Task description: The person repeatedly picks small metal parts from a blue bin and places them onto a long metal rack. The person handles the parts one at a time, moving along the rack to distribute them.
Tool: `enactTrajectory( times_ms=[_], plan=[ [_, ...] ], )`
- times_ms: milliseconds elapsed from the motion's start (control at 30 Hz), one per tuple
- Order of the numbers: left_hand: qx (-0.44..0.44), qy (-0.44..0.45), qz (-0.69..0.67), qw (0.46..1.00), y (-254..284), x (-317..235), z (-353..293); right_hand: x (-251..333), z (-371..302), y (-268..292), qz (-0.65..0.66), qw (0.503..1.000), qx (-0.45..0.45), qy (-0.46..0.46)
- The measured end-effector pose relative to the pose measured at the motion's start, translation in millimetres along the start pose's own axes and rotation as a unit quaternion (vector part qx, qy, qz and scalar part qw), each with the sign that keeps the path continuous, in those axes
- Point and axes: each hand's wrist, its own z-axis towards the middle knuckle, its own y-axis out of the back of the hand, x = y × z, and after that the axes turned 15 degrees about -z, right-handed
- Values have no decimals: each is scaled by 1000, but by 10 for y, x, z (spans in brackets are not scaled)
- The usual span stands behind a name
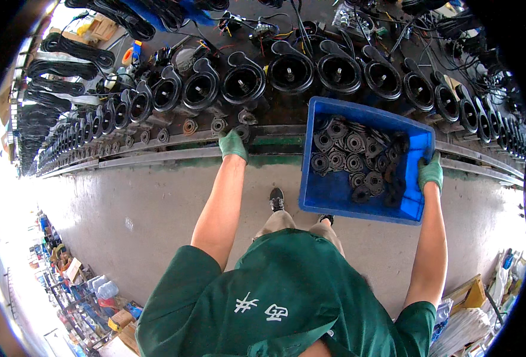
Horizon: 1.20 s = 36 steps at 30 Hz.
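Note:
My left hand (233, 147), in a green glove, is at the bench's front ledge, its fingers closed at the edge of a dark round flange (243, 132). The fingertips are partly hidden. Just left of it another flange (218, 125) lies on the ledge, and a rusty-brown flange (190, 126) is farther left. My right hand (431, 172), also gloved, grips the right rim of a blue plastic bin (325, 205). Inside the bin lie many loose dark flanges (354, 143), heaped toward its left and middle. The bin sits tilted against the bench edge.
A long row of black pump housings (243, 83) with upright shafts curves along the bench. Coiled black cables (75, 50) and loose wires lie behind them. Metal rails (174, 156) run along the bench front. Cartons and shelves (105, 303) stand behind me at left.

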Motion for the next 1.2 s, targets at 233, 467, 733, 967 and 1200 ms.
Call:
enactTrajectory(
  times_ms=[233, 467, 733, 967, 1200],
  plan=[
    [116, 328, -34, 937, -541, 295, -319, -106, 121, -168, 5, 1000, -25, 3],
    [170, 121, 144, 967, -645, 508, -123, -200, 240, -336, 15, 999, -46, 21],
    [88, -132, 507, 847, -160, 129, 334, -88, 120, -181, -1, 999, -37, 5],
    [120, -5, 366, 923, -266, 93, 93, -98, 79, -141, 8, 999, -34, 10],
    [191, -79, 407, 890, -105, -8, -50, -57, 55, -127, -8, 1000, -21, -6]
  ],
)
